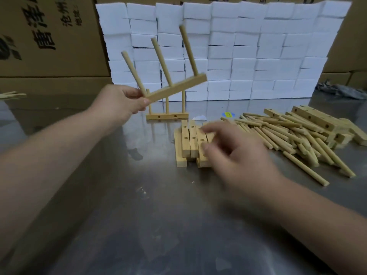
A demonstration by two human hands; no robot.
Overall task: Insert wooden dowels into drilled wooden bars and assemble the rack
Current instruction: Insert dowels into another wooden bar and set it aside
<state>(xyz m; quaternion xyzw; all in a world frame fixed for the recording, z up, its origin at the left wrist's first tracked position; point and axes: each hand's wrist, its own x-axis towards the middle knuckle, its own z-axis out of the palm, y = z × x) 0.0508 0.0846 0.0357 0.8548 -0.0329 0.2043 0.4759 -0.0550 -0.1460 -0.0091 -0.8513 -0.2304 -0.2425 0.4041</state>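
Note:
My left hand (121, 101) pinches one end of a wooden bar (176, 88) and holds it tilted in the air, with three dowels standing up out of it. Behind it a second bar with three upright dowels (166, 116) stands on the metal table. My right hand (228, 147), blurred, hovers with loosely bent fingers over a small stack of drilled bars (188, 141) and covers the stack's right side. I see nothing held in it. A pile of loose dowels (294, 139) lies to the right.
More drilled bars (315, 118) lie on and behind the dowel pile at the right. A wall of white foam blocks (238, 48) stands along the back of the metal table (139, 215). Cardboard boxes (49, 36) stand behind at the left.

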